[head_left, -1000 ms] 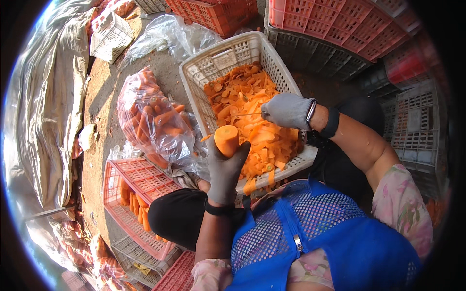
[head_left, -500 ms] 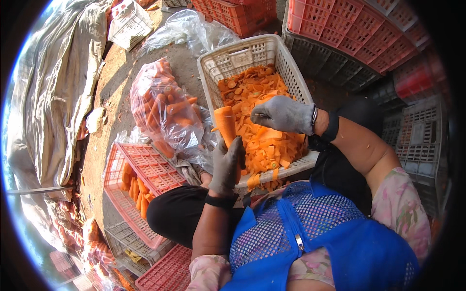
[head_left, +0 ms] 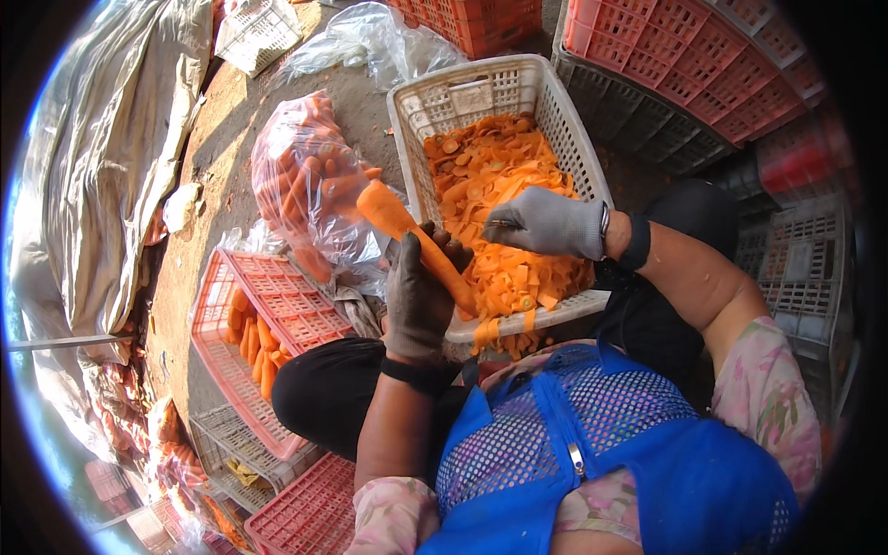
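A large carrot lies slantwise in my gloved left hand, its thick end pointing up and left, its narrow end toward the crate's near rim. My gloved right hand is closed above the peelings, a little apart from the carrot. What its fingers pinch is too small to make out. Below both hands stands a white plastic crate, partly filled with orange carrot peelings and cut-off slices. Some strips hang over its near rim.
Left of the crate lies a clear plastic bag of carrots. Nearer me, a pink crate holds peeled-looking carrots. Stacked red crates rise at the far right, grey crates below them. A crumpled plastic sheet lies beyond.
My left hand has turned the carrot from nearly upright to a leftward slant, with its lower end now showing. My right hand stays closed in nearly the same place over the peelings.
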A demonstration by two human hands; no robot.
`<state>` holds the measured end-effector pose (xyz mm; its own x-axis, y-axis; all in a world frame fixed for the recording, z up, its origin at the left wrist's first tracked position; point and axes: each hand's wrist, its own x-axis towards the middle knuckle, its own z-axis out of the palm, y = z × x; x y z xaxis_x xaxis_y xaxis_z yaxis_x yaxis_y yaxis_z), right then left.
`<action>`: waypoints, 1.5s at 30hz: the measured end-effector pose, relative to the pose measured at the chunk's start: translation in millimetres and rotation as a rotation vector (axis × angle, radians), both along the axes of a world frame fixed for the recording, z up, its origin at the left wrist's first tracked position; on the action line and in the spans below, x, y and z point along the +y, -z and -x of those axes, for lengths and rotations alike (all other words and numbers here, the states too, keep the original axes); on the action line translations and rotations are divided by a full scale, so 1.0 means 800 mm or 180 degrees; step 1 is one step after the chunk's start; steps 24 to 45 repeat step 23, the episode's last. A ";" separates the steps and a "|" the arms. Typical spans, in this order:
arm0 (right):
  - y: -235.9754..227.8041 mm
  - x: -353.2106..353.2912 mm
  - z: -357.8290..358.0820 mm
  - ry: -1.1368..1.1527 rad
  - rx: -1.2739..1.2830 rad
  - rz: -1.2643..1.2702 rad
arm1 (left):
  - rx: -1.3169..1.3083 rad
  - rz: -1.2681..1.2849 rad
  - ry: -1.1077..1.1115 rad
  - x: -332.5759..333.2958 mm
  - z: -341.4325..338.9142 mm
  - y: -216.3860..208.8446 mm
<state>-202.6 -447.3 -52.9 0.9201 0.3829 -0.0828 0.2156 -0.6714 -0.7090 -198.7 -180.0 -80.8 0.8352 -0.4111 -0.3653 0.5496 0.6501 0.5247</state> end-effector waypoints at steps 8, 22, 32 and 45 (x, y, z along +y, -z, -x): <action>-0.029 0.017 0.025 -0.1074 -0.0069 0.1193 | -0.0125 -0.0191 -0.0299 0.005 -0.007 0.000; 0.048 0.021 0.018 -0.0843 -0.0161 0.2585 | -0.0797 -0.0785 -0.0482 -0.048 0.012 -0.037; 0.031 0.022 0.012 -0.0769 -0.0163 0.2554 | -0.0830 -0.0815 -0.0550 -0.040 0.007 -0.040; 0.031 0.022 0.012 -0.0769 -0.0163 0.2554 | -0.0830 -0.0815 -0.0550 -0.040 0.007 -0.040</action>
